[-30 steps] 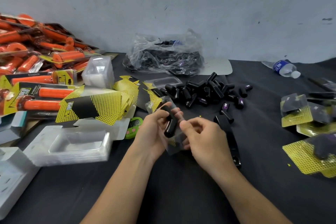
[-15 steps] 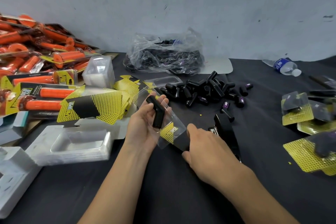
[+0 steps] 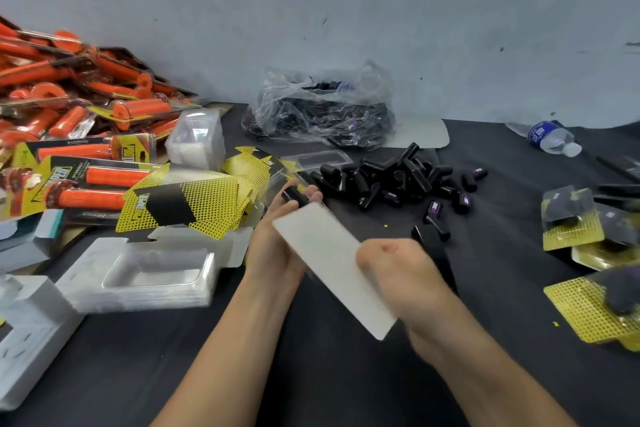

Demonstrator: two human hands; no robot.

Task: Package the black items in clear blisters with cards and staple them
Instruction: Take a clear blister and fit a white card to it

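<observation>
My left hand (image 3: 277, 246) is palm up and curls round a black item (image 3: 294, 196) at its fingertips. Across that hand lies a card (image 3: 329, 260), its plain white back facing me and tilted down to the right. My right hand (image 3: 398, 270) grips the card's lower right part. Any clear blister under the card is hidden. A loose pile of black items (image 3: 398, 180) lies on the dark table just beyond my hands. A black stapler (image 3: 433, 239) sits partly hidden behind my right hand.
Yellow-and-black cards (image 3: 187, 204) and a stack of clear blisters (image 3: 152, 270) lie left of my hands. Orange packaged grips (image 3: 69, 114) pile up at far left. A plastic bag of black items (image 3: 322, 114) sits at the back, a water bottle (image 3: 550, 137) and packed cards (image 3: 571, 222) at right.
The pack has been turned over, so the card's white back now faces up. My right hand moved from the table by the stapler onto the card's lower end.
</observation>
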